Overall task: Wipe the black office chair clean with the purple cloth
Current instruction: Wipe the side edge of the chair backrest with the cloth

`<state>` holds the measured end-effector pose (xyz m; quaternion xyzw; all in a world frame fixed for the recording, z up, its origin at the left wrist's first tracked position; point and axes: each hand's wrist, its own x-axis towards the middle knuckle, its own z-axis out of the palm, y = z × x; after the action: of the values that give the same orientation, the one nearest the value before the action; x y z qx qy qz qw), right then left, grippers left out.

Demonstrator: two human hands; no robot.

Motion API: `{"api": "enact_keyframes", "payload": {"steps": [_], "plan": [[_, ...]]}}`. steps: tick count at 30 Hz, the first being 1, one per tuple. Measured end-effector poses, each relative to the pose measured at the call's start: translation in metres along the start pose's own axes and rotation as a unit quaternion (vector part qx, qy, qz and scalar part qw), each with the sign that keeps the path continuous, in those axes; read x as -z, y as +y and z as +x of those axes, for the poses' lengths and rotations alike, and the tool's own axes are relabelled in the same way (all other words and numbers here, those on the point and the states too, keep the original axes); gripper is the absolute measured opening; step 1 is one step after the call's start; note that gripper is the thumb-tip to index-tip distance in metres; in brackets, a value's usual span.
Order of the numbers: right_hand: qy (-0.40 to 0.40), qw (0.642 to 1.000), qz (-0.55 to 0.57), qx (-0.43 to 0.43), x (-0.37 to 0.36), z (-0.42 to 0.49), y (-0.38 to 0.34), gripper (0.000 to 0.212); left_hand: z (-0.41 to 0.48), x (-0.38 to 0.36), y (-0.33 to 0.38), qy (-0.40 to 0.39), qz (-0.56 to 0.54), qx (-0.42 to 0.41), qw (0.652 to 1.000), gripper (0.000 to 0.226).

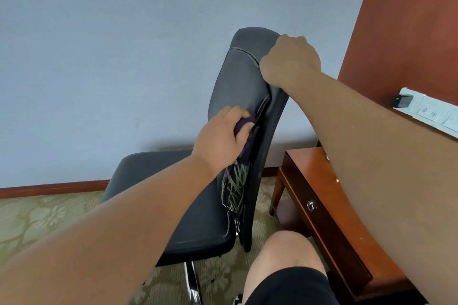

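Observation:
The black office chair (243, 77) stands in the middle of the view, its seat to the left and its backrest upright. My right hand (291, 60) grips the upper right edge of the backrest. My left hand (220, 138) presses the purple cloth (244, 124) against the right side edge of the backrest, about halfway down. Most of the cloth is hidden under my fingers; a patterned black and pale part hangs below my wrist.
A brown wooden desk (319, 181) with a drawer knob stands right of the chair, close to the backrest. A wall panel with sockets (428, 112) sits above it. My bare knee (287, 257) is below the chair. The chrome chair base (192, 282) rests on patterned carpet.

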<state>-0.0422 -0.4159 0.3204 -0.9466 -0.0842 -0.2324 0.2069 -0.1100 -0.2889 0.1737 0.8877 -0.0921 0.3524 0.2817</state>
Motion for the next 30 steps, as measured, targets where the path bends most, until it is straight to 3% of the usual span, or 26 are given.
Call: {"api": "enact_keyframes", "payload": {"steps": [6, 10, 15, 21, 24, 28, 30], "plan": [[0.006, 1.0, -0.001, 0.004, 0.0, 0.003, 0.003, 0.035, -0.021, -0.007, -0.019, -0.033, 0.026, 0.023, 0.999, 0.015], [0.021, 1.0, 0.011, 0.008, -0.002, 0.004, 0.006, 0.005, -0.008, -0.006, -0.019, -0.022, 0.007, -0.005, 1.0, 0.015], [0.047, 0.999, 0.012, 0.003, -0.009, 0.012, 0.004, 0.018, 0.021, -0.008, -0.011, 0.013, -0.018, -0.08, 0.997, 0.017], [0.05, 0.998, -0.026, -0.006, -0.017, 0.027, 0.005, 0.007, 0.023, -0.024, -0.027, 0.008, 0.017, -0.136, 0.991, 0.015], [0.059, 0.998, -0.035, -0.007, -0.022, 0.034, 0.01, 0.018, 0.021, -0.036, -0.034, 0.022, 0.011, -0.14, 0.99, 0.015], [0.069, 0.996, -0.051, 0.002, -0.023, 0.035, 0.018, 0.005, 0.001, -0.052, -0.038, 0.047, 0.002, -0.122, 0.991, 0.015], [0.068, 0.996, -0.058, 0.01, -0.023, 0.034, 0.017, 0.012, -0.009, -0.055, -0.041, 0.05, 0.012, -0.105, 0.993, 0.014]]}}
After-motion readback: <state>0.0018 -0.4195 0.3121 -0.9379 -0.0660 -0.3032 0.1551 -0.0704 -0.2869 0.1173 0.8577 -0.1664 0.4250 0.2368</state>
